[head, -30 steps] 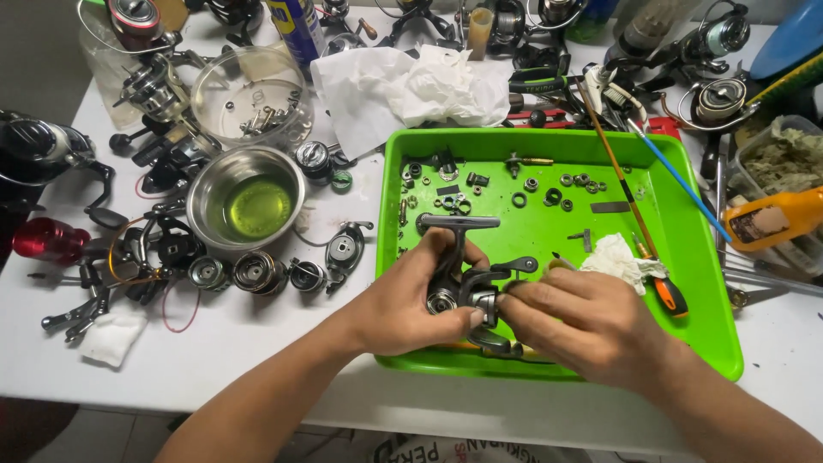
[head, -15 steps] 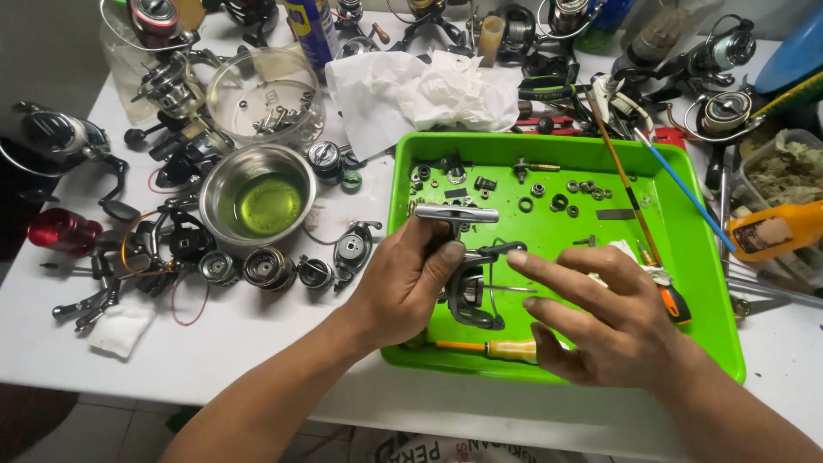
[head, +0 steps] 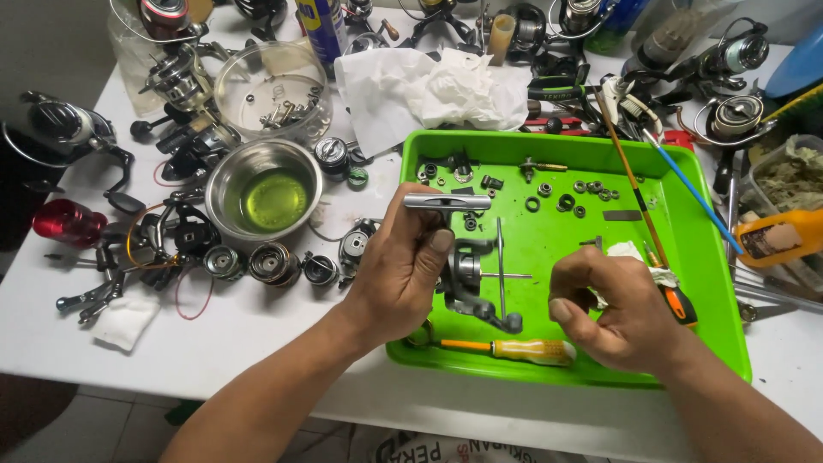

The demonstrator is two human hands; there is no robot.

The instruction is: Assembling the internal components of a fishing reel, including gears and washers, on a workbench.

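My left hand (head: 405, 266) grips a dark grey fishing reel body (head: 467, 276) with a silver foot (head: 447, 202), lifted above the green tray (head: 711, 283). A thin shaft sticks out of the reel toward the right. My right hand (head: 619, 310) hovers beside it over the tray's right half, fingers curled; whether it pinches a small part I cannot tell. A yellow-handled screwdriver (head: 511, 348) lies in the tray below the reel. Several small rings and screws (head: 566, 199) are scattered at the tray's far side.
A steel bowl of green liquid (head: 267, 195) stands left of the tray, with reel spools (head: 271, 262) and reel parts around it. Crumpled white paper (head: 437, 86) lies behind the tray. A clear glass bowl (head: 267, 87), more reels and an orange bottle (head: 782, 237) crowd the table edges.
My left hand has lifted and turned the reel body upward. My right hand has let go of it and drawn back to the right, fingers curling in.
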